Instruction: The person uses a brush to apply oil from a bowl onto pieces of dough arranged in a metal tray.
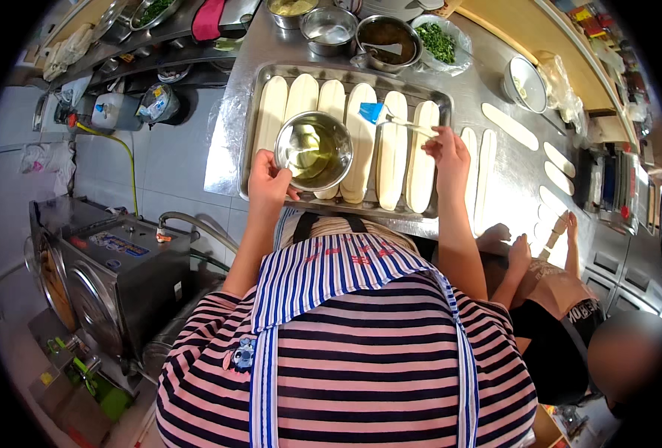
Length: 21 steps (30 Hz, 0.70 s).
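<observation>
A metal bowl of yellowish oil (313, 151) is held by its rim in my left hand (272, 176), above the left half of a metal tray (348, 210). Long pale dough strips (393, 162) lie side by side in the tray. My right hand (448, 154) grips the white handle of a basting brush (371, 112). Its blue bristle head is over the upper part of a middle strip; whether it touches the dough, I cannot tell. The bowl hides parts of the strips on the left.
Behind the tray stand metal pots (388, 42) and a bag-lined bowl of chopped greens (435, 43). More dough strips (510, 126) and a white bowl (524, 84) are on the steel table to the right. A co-worker's hands (520, 252) are at the table's lower right.
</observation>
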{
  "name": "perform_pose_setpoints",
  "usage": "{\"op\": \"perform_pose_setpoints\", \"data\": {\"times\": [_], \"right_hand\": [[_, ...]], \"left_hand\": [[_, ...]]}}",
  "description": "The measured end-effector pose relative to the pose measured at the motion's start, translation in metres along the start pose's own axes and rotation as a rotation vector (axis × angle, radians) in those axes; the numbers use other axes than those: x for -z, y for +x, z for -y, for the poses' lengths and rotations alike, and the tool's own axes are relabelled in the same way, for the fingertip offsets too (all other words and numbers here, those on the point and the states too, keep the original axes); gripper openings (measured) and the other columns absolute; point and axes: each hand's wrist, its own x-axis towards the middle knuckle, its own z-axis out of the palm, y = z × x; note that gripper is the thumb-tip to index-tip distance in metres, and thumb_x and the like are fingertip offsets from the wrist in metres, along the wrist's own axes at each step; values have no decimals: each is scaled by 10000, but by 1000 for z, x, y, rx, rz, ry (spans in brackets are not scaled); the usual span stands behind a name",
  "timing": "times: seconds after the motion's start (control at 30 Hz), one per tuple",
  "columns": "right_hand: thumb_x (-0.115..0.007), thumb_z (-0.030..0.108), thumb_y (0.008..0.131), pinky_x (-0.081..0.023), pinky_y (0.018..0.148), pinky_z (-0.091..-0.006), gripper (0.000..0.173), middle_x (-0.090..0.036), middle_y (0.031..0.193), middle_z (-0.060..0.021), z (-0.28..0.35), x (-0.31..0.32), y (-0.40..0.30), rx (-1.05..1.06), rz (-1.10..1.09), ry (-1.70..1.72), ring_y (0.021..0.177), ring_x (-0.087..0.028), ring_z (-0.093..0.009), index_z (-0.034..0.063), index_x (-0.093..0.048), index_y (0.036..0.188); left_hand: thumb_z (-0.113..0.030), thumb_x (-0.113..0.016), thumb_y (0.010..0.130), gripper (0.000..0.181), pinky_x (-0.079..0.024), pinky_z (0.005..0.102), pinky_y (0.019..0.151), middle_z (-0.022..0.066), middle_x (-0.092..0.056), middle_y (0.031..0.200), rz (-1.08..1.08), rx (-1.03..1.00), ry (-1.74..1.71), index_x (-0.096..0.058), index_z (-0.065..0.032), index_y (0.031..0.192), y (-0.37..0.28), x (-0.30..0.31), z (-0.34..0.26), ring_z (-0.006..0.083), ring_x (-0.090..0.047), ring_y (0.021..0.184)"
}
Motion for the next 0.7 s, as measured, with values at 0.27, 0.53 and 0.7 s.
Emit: {"op": "perform_pose_setpoints", "data": {"times": [0.27,0.53,0.7], "right_hand": [[-580,152,856,-507,699,-340,196,-629,866,-111,-15,-37,46,751,514,-1242,845,-604,-277,89,-651,1027],[-593,152,841,-509,721,-376,156,-639,884,-90,17,-40,24,980,798,-1118,813,-614,-266,75,-658,960],[-567,179,856,-499,691,-377,176,-611,848,-102,-17,-48,88,886,720,-1226,794,-600,-285,88,-664,971]], "left_hand": [[67,-456,768,145,-429,233,358,65,-515,699,-98,67,-3,-414,-35,863,-11,19,-7,133,-519,446],[44,-466,790,120,-444,228,381,68,-554,719,-190,23,43,-422,-38,865,-19,37,5,126,-548,490],[56,-473,782,140,-444,229,369,60,-531,722,-162,41,-12,-417,-43,864,-18,35,-7,117,-520,476]]}}
